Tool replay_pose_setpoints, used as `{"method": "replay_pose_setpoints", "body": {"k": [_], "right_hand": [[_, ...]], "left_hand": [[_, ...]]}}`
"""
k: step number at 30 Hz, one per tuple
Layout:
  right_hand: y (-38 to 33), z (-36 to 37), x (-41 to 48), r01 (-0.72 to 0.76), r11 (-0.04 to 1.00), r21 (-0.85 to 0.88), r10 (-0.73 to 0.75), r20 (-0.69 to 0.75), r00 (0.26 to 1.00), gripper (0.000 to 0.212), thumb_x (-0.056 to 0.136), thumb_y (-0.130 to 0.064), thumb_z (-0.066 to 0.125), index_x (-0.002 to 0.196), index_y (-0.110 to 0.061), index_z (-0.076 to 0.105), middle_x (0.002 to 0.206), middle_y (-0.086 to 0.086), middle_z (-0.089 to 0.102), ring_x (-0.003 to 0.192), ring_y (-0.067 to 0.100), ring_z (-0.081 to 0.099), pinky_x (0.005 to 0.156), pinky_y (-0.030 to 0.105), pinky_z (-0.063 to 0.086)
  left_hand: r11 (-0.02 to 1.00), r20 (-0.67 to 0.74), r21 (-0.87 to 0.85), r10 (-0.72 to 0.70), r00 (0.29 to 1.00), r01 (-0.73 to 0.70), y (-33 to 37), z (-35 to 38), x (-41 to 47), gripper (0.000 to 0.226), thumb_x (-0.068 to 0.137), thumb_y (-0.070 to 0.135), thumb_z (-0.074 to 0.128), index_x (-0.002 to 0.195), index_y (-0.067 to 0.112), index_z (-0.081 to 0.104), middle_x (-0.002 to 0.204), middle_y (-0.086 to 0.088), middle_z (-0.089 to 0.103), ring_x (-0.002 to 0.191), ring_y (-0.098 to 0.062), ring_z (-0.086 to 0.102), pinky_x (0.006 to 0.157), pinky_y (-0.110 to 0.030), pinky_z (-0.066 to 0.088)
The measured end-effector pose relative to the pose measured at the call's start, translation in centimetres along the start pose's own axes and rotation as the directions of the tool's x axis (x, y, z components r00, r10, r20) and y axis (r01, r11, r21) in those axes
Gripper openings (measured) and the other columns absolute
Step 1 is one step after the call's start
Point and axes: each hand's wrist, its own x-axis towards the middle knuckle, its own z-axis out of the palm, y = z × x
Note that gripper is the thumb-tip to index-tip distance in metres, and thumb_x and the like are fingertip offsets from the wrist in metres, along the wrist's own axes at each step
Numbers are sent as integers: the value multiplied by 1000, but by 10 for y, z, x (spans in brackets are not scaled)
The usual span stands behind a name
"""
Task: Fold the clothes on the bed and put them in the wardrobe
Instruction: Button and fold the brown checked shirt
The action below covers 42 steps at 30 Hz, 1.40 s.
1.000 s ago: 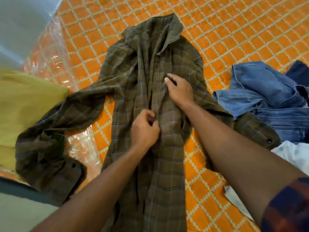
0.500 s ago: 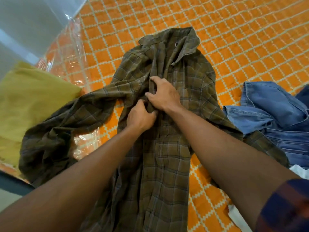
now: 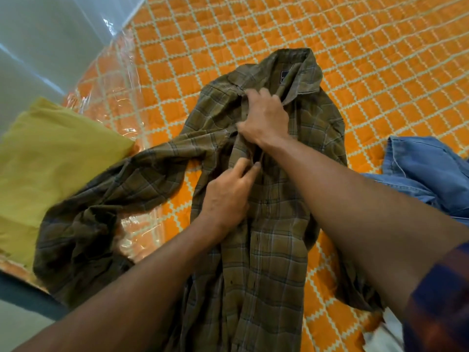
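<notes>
An olive-brown plaid shirt (image 3: pixel 274 245) lies front up on the bed (image 3: pixel 355 59), which has an orange quilt with a white diamond pattern. Its collar points away from me and its left sleeve trails toward the bed's near-left edge. My right hand (image 3: pixel 264 118) presses and pinches the fabric of the button placket just below the collar. My left hand (image 3: pixel 228 194) sits lower on the placket, its fingertips pinching the shirt's front edge. Both forearms cross the shirt's lower half.
A folded yellow-green cloth (image 3: pixel 50 168) lies at the bed's left edge. Blue denim clothes (image 3: pixel 426 174) are heaped at the right, with a white garment (image 3: pixel 390 334) near the bottom right. Clear plastic (image 3: pixel 119 80) covers the mattress's left side. A pale wall (image 3: pixel 38 34) stands at the left.
Both hands have moved up the placket toward the collar; the right hand now sits just below the collar. The view has shifted so the shirt lies lower in the frame.
</notes>
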Motion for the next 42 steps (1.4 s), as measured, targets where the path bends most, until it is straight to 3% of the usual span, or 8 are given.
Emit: {"method": "replay_pose_setpoints", "body": {"k": [7, 11, 14, 16, 21, 25, 36, 42], "right_hand": [[1, -2, 26, -67, 986, -150, 64, -23, 998, 11, 90, -21, 60, 88, -11, 55, 84, 8, 57, 85, 30, 61, 63, 35, 42], [11, -11, 53, -238, 910, 340, 254, -4, 967, 36, 97, -25, 56, 62, -16, 51, 62, -2, 51, 58, 15, 48, 56, 29, 35], [6, -22, 73, -327, 203, 923, 335, 248, 909, 26, 103, -30, 52, 92, -15, 71, 91, 8, 71, 87, 25, 68, 77, 33, 53], [10, -19, 81, -387, -142, 911, 324, 412, 851, 40, 105, -33, 47, 116, -1, 68, 111, 19, 72, 101, 38, 70, 87, 49, 58], [29, 9, 70, -624, 377, 684, 589, 343, 732, 39, 97, -24, 50, 127, -4, 63, 123, 11, 67, 103, 32, 66, 87, 43, 59], [31, 3, 60, -453, 820, 349, 408, 200, 891, 15, 93, -25, 58, 82, -15, 56, 82, 3, 55, 76, 23, 53, 68, 33, 41], [54, 10, 33, -11, 995, 104, 33, -219, 975, 63, 82, 3, 60, 138, -24, 52, 131, 7, 53, 112, 29, 55, 75, 37, 50], [34, 1, 45, 31, 987, -156, -48, -102, 994, 15, 91, -15, 57, 96, -8, 69, 97, 12, 70, 98, 35, 66, 72, 40, 51]], "left_hand": [[982, 226, -164, 126, 966, -90, 4, 1, 0, 68, 83, 1, 56, 149, 16, 44, 145, -2, 48, 105, -27, 62, 78, -39, 55], [971, 209, -217, 148, 967, -102, 2, -4, -4, 66, 86, 3, 59, 147, 20, 43, 146, -7, 37, 90, -21, 58, 63, -30, 53], [978, 186, -204, 85, 979, -46, -4, -13, -4, 72, 79, -3, 63, 145, 19, 44, 146, -12, 32, 91, -22, 57, 61, -32, 57], [982, 183, -184, 71, 981, -37, -7, -17, -2, 76, 76, -6, 63, 144, 19, 45, 146, -13, 32, 89, -23, 57, 59, -32, 57], [993, 318, -81, 108, 942, -87, 4, -11, -16, 82, 84, 4, 68, 152, 23, 26, 154, -15, 12, 118, -28, 49, 77, -37, 58], [988, 318, -155, 26, 948, 25, 10, -6, -32, 73, 89, 8, 64, 151, 22, 28, 153, -13, 16, 104, -27, 57, 76, -36, 58], [977, 482, -191, 178, 858, -96, 20, -15, -55, 66, 88, 12, 66, 147, 18, 38, 140, -4, 29, 113, -23, 47, 93, -40, 52], [984, 552, -76, 177, 815, -163, 25, -6, -43, 71, 90, 18, 68, 149, 24, 28, 145, -7, 25, 121, -25, 43, 94, -37, 47]]}}
